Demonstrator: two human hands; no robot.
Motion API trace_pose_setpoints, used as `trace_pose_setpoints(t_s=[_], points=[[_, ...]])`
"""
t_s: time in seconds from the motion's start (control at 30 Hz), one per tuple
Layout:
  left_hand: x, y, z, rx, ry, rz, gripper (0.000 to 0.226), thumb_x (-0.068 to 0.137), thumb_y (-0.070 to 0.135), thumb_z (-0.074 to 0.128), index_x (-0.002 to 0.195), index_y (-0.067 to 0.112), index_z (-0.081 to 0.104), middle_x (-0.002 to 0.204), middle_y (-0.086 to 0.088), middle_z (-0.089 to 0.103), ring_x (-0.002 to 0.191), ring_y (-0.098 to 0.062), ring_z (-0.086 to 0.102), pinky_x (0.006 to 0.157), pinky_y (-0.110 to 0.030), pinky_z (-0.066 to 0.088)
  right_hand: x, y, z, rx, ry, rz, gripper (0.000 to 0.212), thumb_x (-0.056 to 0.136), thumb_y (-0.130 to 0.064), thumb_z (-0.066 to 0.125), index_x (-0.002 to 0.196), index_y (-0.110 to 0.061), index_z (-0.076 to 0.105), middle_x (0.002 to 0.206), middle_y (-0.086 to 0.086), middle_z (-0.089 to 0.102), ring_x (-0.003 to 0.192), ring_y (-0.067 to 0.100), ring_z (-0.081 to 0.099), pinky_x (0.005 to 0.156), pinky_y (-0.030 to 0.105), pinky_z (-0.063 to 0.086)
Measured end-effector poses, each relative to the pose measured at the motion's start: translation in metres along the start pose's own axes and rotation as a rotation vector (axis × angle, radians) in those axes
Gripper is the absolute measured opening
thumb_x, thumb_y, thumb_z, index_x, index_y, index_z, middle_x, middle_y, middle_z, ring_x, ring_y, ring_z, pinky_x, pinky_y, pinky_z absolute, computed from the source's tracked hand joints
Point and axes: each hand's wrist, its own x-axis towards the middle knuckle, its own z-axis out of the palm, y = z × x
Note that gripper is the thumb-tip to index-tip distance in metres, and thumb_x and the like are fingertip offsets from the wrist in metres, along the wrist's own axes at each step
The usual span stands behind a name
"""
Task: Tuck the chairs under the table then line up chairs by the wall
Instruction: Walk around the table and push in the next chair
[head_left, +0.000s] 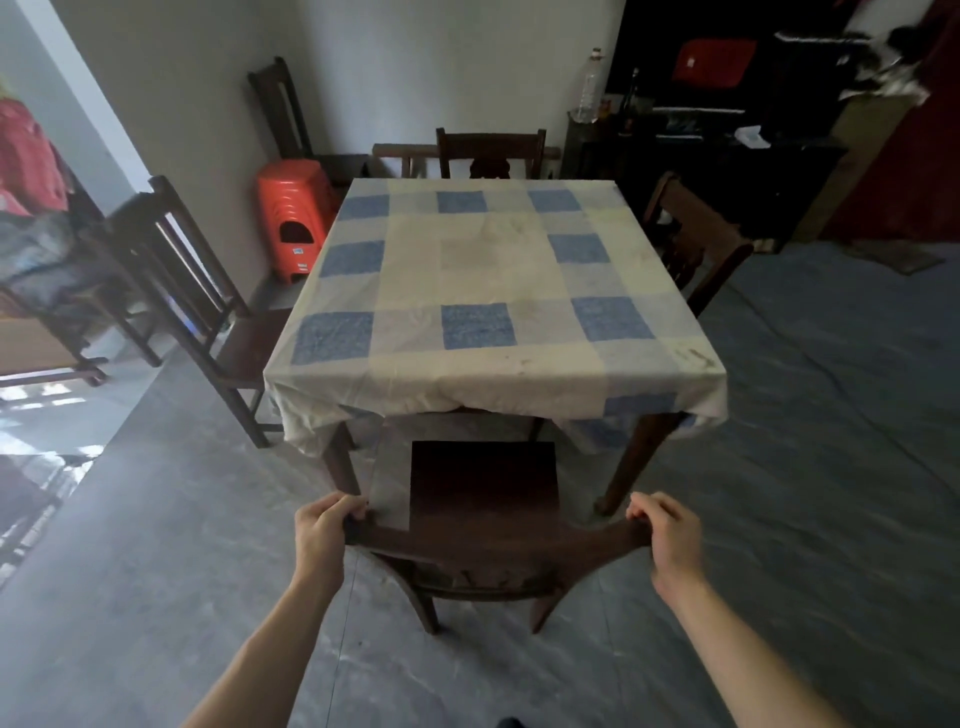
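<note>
Nothing legible; the orange stools' (292, 205) sticker (298, 251) is blurred.

A stack of orange plastic stools (293, 218) is seen left of centre in the upper half. At the upper right, a clear bottle (589, 88) is stood on a dark cabinet (727, 171). Something red (28, 156) is glimpsed at the left edge.

The chair (483, 483) under my fingers (353, 506): dark wood, seat smooth, dull sheen. The tabletop cloth (493, 270): matt fabric, creased, stained. The stools (293, 218): glossy orange plastic; floor (779, 467) smooth, faintly reflective.
</note>
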Motion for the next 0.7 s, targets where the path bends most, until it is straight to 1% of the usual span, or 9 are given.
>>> trace_pose_setpoints(t_s=[0.13, 0.2, 0.27, 0.37, 0.43, 0.5, 0.53, 0.6, 0.7], points=[[-0.035, -0.007, -0.022, 0.002, -0.016, -0.005, 0.028, 0.073, 0.011, 0.068, 0.046, 0.012, 0.060, 0.059, -0.014, 0.055, 0.069, -0.031, 0.050, 0.072, -0.043, 0.038, -0.042, 0.007, -0.019, 0.002, -0.004, 0.024, 0.038, 0.089, -0.007, 0.067, 0.053, -0.014, 0.059, 0.061, 0.010, 0.056, 0.071, 0.028, 0.051, 0.075, 0.044, 0.040], [-0.050, -0.013, -0.031, -0.001, -0.028, -0.011, 0.034, 0.078, 0.006, 0.067, 0.045, 0.014, 0.061, 0.055, -0.008, 0.056, 0.069, -0.030, 0.051, 0.070, -0.040, 0.041, -0.060, 0.013, -0.028, 0.016, -0.012, 0.026, 0.037, 0.090, -0.007, 0.067, 0.054, -0.014, 0.059, 0.059, 0.007, 0.056, 0.068, 0.025, 0.052, 0.074, 0.043, 0.040], [-0.059, -0.014, -0.034, 0.006, -0.041, -0.015, 0.037, 0.082, 0.003, 0.065, 0.046, 0.013, 0.062, 0.056, -0.008, 0.056, 0.069, -0.029, 0.051, 0.069, -0.038, 0.040, -0.069, 0.013, -0.035, 0.008, -0.030, 0.017, 0.037, 0.091, -0.008, 0.067, 0.055, -0.013, 0.060, 0.060, 0.006, 0.057, 0.067, 0.022, 0.055, 0.075, 0.042, 0.041], [-0.063, -0.012, -0.037, 0.071, -0.101, -0.017, 0.027, 0.085, 0.001, 0.064, 0.058, 0.000, 0.065, 0.066, -0.017, 0.056, 0.072, -0.030, 0.051, 0.067, -0.036, 0.039, -0.072, 0.006, -0.040, -0.057, -0.096, 0.003, 0.036, 0.093, -0.015, 0.070, 0.058, -0.011, 0.065, 0.066, 0.009, 0.064, 0.075, 0.026, 0.059, 0.079, 0.042, 0.043], [-0.064, -0.003, -0.038, 0.150, -0.185, 0.004, 0.023, 0.088, 0.004, 0.065, 0.068, -0.007, 0.067, 0.073, -0.020, 0.063, 0.076, -0.032, 0.056, 0.069, -0.036, 0.042, -0.074, -0.006, -0.042, -0.140, -0.140, -0.016, 0.035, 0.095, -0.022, 0.071, 0.060, -0.013, 0.071, 0.071, 0.006, 0.073, 0.079, 0.022, 0.064, 0.080, 0.035, 0.045], [-0.062, 0.018, -0.037, 0.228, -0.263, 0.081, 0.019, 0.090, 0.007, 0.067, 0.073, 0.000, 0.075, 0.080, -0.017, 0.074, 0.080, -0.033, 0.065, 0.073, -0.032, 0.047, -0.077, -0.025, -0.041, -0.160, -0.185, -0.051, 0.031, 0.097, -0.024, 0.069, 0.068, -0.015, 0.077, 0.077, -0.001, 0.079, 0.083, 0.016, 0.068, 0.078, 0.024, 0.047], [-0.061, 0.033, -0.033, 0.235, -0.291, 0.132, 0.019, 0.091, 0.007, 0.068, 0.075, 0.006, 0.078, 0.083, -0.014, 0.076, 0.084, -0.028, 0.068, 0.076, -0.028, 0.049, -0.078, -0.036, -0.041, -0.155, -0.203, -0.074, 0.028, 0.098, -0.023, 0.066, 0.074, -0.015, 0.079, 0.083, -0.003, 0.080, 0.087, 0.015, 0.069, 0.080, 0.022, 0.048], [-0.056, 0.067, -0.013, 0.169, -0.337, 0.211, 0.020, 0.094, 0.004, 0.064, 0.085, 0.010, 0.080, 0.091, -0.011, 0.078, 0.094, -0.023, 0.069, 0.087, -0.030, 0.050, -0.076, -0.062, -0.041, -0.085, -0.214, -0.117, 0.026, 0.102, -0.021, 0.059, 0.088, -0.010, 0.079, 0.097, 0.002, 0.081, 0.101, 0.018, 0.073, 0.094, 0.030, 0.050], [-0.059, 0.122, 0.041, -0.016, -0.481, 0.279, 0.021, 0.100, 0.009, 0.055, 0.100, 0.008, 0.076, 0.106, -0.016, 0.078, 0.110, -0.033, 0.070, 0.100, -0.046, 0.050, -0.069, -0.116, -0.050, 0.126, -0.207, -0.234, 0.029, 0.105, -0.018, 0.051, 0.102, -0.002, 0.074, 0.107, 0.016, 0.079, 0.110, 0.029, 0.072, 0.100, 0.042, 0.052]])
